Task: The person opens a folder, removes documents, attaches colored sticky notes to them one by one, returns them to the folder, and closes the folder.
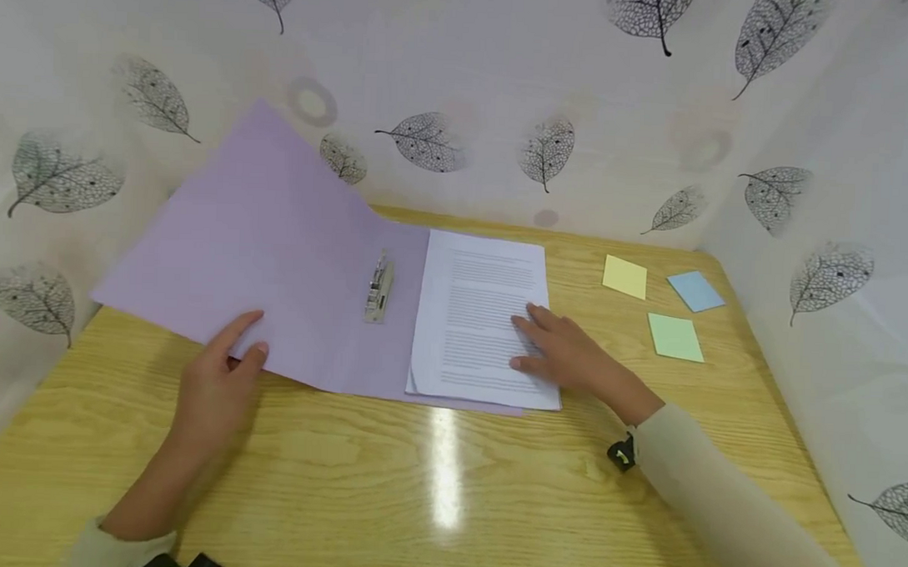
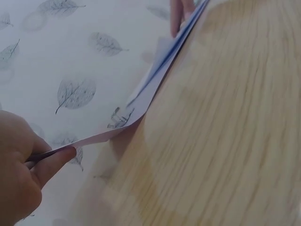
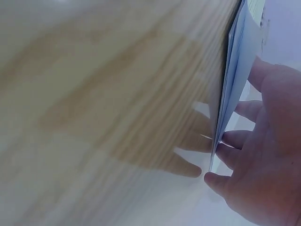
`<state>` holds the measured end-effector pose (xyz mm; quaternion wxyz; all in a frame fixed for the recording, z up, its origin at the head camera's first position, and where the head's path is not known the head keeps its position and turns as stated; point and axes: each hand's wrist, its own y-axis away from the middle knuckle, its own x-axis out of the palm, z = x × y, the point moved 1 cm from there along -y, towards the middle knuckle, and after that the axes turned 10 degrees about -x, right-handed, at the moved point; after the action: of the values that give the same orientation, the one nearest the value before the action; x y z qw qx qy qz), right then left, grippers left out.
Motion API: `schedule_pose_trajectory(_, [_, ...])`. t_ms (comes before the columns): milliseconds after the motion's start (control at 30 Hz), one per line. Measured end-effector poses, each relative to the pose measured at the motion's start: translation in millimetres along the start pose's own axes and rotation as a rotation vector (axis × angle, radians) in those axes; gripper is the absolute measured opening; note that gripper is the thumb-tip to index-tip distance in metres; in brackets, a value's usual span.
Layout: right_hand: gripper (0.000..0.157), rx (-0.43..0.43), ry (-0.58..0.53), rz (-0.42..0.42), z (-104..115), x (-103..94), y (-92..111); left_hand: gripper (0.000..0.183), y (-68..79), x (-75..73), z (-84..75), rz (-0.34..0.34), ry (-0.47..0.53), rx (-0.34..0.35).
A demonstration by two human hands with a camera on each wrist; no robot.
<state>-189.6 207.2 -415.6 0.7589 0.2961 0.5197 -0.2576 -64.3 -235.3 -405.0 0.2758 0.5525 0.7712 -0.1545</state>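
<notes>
Centrally, a lilac lever-clip folder [image 1: 238, 226] lies open on a wood-grain table [image 1: 342, 480], its left cover raised at a slant and its right cover flat. The left hand [image 1: 213, 392] pinches the near edge of the raised cover between thumb and fingers, the gap closed down to the thickness of the sheet, as the left wrist view confirms. A metal lever clip [image 1: 379, 289] is fixed to the folder, just left of a stack of printed sheets [image 1: 490, 318]. This stack rests on the right cover, its near right corner projecting beyond the cover's edge. The right hand [image 1: 567, 354] lies at the right side of the stack, its fingers spread apart and extended over the top page, gripping nothing. Well to the right, three sticky notes are set near one another: yellow [image 1: 624, 277] on the left, blue [image 1: 696, 291] at far right, green [image 1: 675, 337] nearest. Behind the table hangs a pale leaf-patterned sheet [image 1: 491, 84].
</notes>
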Motion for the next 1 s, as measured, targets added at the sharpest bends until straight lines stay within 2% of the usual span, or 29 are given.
schedule_pose_trajectory(200, [0.075, -0.027, -0.03, -0.026, -5.2, 1.2, 8.0, 0.048, -7.8, -24.2, 14.4, -0.058, -0.049, -0.027])
schedule_pose_trajectory(333, [0.076, -0.008, -0.087, -0.007, -8.7, 1.7, 13.2, 0.05, -14.4, -41.8, 22.3, -0.092, -0.093, -0.035])
schedule_pose_trajectory(433, [0.076, 0.019, -0.113, 0.01, -10.9, 1.9, 16.4, 0.051, -21.8, -55.1, 28.9, -0.107, -0.13, -0.046])
schedule_pose_trajectory(667, [0.077, 0.019, -0.118, 0.011, -13.5, 2.5, 20.0, 0.053, -42.6, -84.4, 44.9, -0.129, -0.203, -0.061])
schedule_pose_trajectory(800, [0.077, 0.017, -0.145, 0.005, -11.6, -0.8, 22.4, 0.052, -55.4, -99.7, 50.9, -0.184, -0.226, -0.047])
schedule_pose_trajectory(1000, [0.078, 0.018, -0.167, 0.005, -10.3, -1.2, 21.7, 0.054, -71.3, -121.6, 64.0, -0.249, -0.296, -0.116])
